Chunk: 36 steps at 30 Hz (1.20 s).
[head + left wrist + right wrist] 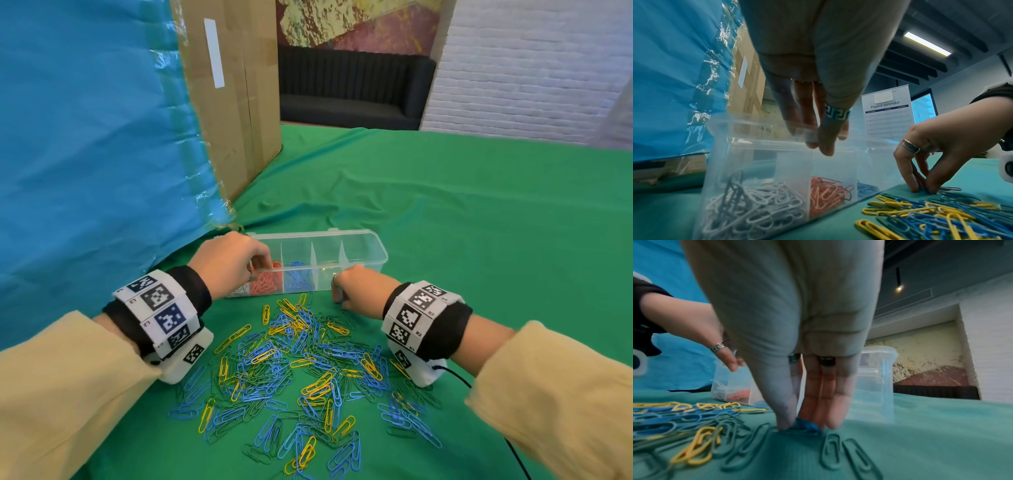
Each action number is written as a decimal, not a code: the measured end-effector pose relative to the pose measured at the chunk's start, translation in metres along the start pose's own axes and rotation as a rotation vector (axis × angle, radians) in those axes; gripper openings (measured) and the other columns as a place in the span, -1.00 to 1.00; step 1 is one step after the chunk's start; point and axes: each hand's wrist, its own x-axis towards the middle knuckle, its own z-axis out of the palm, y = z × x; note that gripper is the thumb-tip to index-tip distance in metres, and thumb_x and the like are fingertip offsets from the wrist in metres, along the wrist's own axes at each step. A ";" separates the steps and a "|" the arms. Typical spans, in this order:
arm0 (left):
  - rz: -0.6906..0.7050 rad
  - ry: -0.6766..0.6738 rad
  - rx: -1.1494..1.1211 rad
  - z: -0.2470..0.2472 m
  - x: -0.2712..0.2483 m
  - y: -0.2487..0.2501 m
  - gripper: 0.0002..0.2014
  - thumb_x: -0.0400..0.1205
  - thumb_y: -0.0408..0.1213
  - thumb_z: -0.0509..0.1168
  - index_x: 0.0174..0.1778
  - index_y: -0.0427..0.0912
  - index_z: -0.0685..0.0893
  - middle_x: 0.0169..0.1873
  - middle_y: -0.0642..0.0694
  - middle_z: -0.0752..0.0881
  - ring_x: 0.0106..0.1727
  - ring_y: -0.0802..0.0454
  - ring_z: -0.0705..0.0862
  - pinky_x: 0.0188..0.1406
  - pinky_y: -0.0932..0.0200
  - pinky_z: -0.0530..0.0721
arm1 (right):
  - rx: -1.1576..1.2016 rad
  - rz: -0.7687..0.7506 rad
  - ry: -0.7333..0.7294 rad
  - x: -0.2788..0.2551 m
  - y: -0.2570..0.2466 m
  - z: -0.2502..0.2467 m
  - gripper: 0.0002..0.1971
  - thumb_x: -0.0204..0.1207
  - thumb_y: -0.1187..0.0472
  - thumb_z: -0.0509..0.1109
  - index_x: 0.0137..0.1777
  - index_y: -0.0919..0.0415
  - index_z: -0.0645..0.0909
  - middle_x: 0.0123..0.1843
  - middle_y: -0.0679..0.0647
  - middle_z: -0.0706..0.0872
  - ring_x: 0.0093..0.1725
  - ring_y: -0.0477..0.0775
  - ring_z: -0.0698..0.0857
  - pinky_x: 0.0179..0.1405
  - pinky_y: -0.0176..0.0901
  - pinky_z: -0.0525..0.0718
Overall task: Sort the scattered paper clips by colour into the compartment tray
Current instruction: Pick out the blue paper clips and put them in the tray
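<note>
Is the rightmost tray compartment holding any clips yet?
No: in the head view the rightmost compartment of the tray shows only clear plastic, while red clips and blue clips fill sections further left.

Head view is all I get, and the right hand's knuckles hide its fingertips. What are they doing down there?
Observer: In the right wrist view, the right hand pinches one green wire paper clip, by the look of it, between thumb and fingers. The clip lies flat on the green cloth.
Operator: And the left hand over the box?
Observer: The left wrist view shows the left hand with straight fingers hanging over the clear plastic compartment tray, holding nothing.
Operator: What's in the end compartment it covers?
Observer: White paper clips, with a few black paper clips among them.
</note>
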 end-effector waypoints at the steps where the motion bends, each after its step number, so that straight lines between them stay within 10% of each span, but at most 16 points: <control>1: 0.012 0.003 0.008 0.001 -0.001 0.000 -0.74 0.52 -0.41 0.37 -0.05 0.10 0.72 -0.12 0.15 0.73 -0.08 0.11 0.63 -0.20 0.23 0.51 | 0.037 0.007 -0.009 -0.001 0.001 0.000 -0.73 0.57 0.45 0.23 0.19 0.29 0.63 0.19 0.23 0.68 0.18 0.22 0.66 0.16 -0.10 0.59; 6: 0.176 0.150 0.009 0.006 -0.012 0.009 -0.77 0.45 -0.12 0.48 -0.02 0.02 0.64 -0.06 0.06 0.64 0.00 0.01 0.56 -0.01 0.02 0.56 | 0.204 0.012 0.016 -0.007 0.010 0.000 -0.74 0.53 0.44 0.22 0.12 0.26 0.66 0.05 0.19 0.73 -0.16 0.05 0.59 -0.09 -0.28 0.53; 10: 0.293 -0.148 -0.161 0.010 -0.017 0.031 -0.92 0.53 -0.20 0.40 -0.09 0.00 0.66 -0.30 0.22 0.53 -0.30 0.39 0.47 -0.18 0.34 0.46 | 0.547 -0.026 -0.010 -0.015 0.021 0.004 -0.76 0.54 0.47 0.19 -0.06 0.15 0.60 -0.24 0.13 0.68 -0.38 -0.07 0.63 -0.27 -0.25 0.63; 14: 0.333 -0.369 -0.153 0.027 -0.012 0.049 -0.70 0.54 -0.23 0.40 0.19 -0.03 0.63 -0.10 0.12 0.57 -0.18 0.21 0.57 -0.01 0.29 0.51 | 0.762 -0.088 -0.191 -0.032 0.016 0.011 -0.75 0.57 0.56 0.15 0.14 0.35 0.53 -0.22 0.04 0.61 -0.41 -0.19 0.65 -0.33 -0.39 0.66; 20: 0.284 -0.478 -0.125 0.037 -0.006 0.049 -0.52 0.45 -0.22 0.50 0.28 -0.05 0.56 -0.01 0.02 0.59 -0.07 0.14 0.56 -0.02 0.27 0.52 | 0.360 -0.063 -0.162 -0.045 0.005 0.008 -0.71 0.61 0.36 0.09 0.17 0.20 0.61 -0.36 -0.07 0.48 -0.40 -0.09 0.43 -0.41 -0.32 0.38; 25: 0.260 -0.479 -0.221 0.038 -0.010 0.046 -0.54 0.33 -0.10 0.58 0.11 -0.06 0.61 -0.17 0.11 0.58 -0.23 0.23 0.53 -0.18 0.35 0.54 | 0.285 -0.065 -0.194 -0.048 -0.002 0.016 -0.64 0.46 -0.05 0.46 0.12 0.16 0.57 -0.37 -0.12 0.48 -0.41 -0.19 0.45 -0.45 -0.34 0.34; 36: 0.146 -0.458 -0.401 0.033 -0.015 0.041 -0.72 0.46 -0.54 0.39 -0.01 -0.11 0.70 -0.27 -0.09 0.80 -0.49 0.41 0.62 -0.39 0.57 0.50 | 0.371 -0.058 -0.068 -0.052 0.002 0.013 -0.81 0.48 0.07 0.47 -0.01 0.15 0.65 -0.14 0.03 0.71 -0.24 -0.07 0.56 -0.37 -0.45 0.42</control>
